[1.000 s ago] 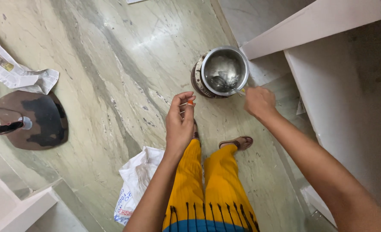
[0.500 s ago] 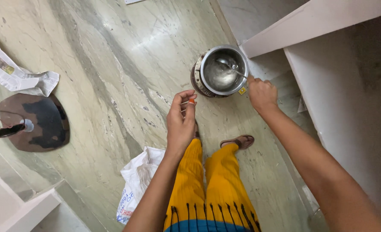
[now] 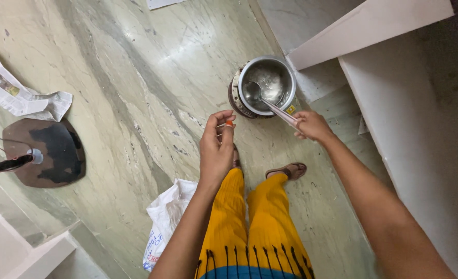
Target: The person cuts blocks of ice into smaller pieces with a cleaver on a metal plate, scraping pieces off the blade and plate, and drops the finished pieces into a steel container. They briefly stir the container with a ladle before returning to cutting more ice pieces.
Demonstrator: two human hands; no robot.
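A round steel pot (image 3: pixel 287 77) stands on the green marble floor, ahead of my sandalled feet. My right hand (image 3: pixel 311 125) grips the handle of a long steel spoon (image 3: pixel 267 102), whose bowl rests inside the pot. My left hand (image 3: pixel 216 147) is raised to the left of the pot, fingers pinched on a small thin object (image 3: pixel 223 124) with an orange tip. What the pot holds is too bright to make out.
A white ledge (image 3: pixel 373 23) and wall run along the right. A brown stand base (image 3: pixel 45 152) with a pole sits at the left, crumpled paper (image 3: pixel 20 95) behind it. A white plastic bag (image 3: pixel 164 222) lies by my left leg.
My right hand has taken hold of the spoon and reached its bowl into the pot. My left hand has stayed raised with the small object.
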